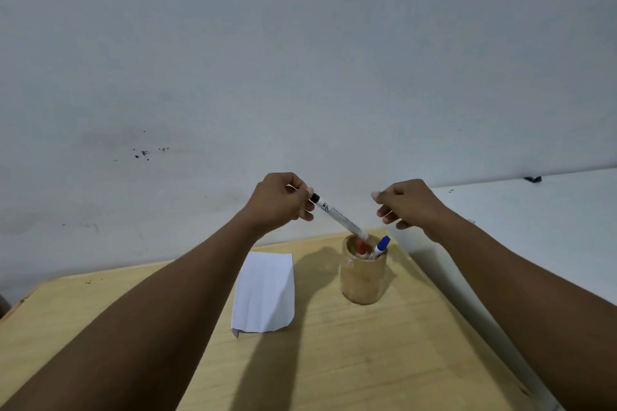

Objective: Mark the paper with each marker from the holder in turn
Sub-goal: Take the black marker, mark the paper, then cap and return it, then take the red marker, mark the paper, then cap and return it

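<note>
A round wooden holder [363,280] stands on the wooden table [384,354]. In it sit a blue-capped marker [382,245] and a red-capped marker [361,247]. My left hand [280,200] pinches the black top end of a white marker [339,217], which slants down with its lower end at the holder's mouth. My right hand [405,202] hovers above and right of the holder, fingers curled, with nothing visible in it. A white sheet of paper [265,292] lies to the left of the holder, partly under my left forearm.
A pale grey wall rises right behind the table. A white surface [534,210] adjoins the table on the right, with a small dark object [533,179] on it. The table's back edge runs just behind the holder.
</note>
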A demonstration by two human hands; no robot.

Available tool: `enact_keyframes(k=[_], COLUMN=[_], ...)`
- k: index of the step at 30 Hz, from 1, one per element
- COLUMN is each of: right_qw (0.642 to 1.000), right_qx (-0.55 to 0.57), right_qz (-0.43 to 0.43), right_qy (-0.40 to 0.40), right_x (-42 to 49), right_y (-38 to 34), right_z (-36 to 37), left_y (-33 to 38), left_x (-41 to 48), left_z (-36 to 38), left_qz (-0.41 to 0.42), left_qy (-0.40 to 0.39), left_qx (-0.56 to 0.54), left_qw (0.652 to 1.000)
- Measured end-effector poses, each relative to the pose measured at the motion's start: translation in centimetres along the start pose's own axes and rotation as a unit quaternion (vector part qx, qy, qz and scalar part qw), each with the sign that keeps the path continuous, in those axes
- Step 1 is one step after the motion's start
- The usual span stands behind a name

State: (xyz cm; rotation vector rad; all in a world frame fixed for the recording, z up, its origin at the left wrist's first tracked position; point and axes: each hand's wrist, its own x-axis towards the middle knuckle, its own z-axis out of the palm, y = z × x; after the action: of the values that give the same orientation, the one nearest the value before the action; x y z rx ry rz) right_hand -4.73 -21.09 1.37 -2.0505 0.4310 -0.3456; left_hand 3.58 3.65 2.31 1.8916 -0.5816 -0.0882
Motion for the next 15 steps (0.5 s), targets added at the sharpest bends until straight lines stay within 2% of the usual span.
enact_keyframes(k=[5,11,15], right_qw=[0.999,0.999,0.998], right_qx=[-0.036,-0.044,-0.045], right_qz=[-0.008,-0.017,-0.028], right_qy=[0.007,0.010,0.028], right_x=[0.0,-0.2,-0.4], right_y=[1.3,1.7,1.4], right_z=[0.8,1.1,1.0], left_y=[0.2,0.4,0.8], left_x=[0.7,0.1,-0.4], left_z=[2.4,5.0,6.0], left_qz=[0.032,0.081,0.118], left_qy=[-0.046,-0.097,-0.140], left_qx=[0.114,0.246,0.280], left_qw=[0.992,0.961,0.942])
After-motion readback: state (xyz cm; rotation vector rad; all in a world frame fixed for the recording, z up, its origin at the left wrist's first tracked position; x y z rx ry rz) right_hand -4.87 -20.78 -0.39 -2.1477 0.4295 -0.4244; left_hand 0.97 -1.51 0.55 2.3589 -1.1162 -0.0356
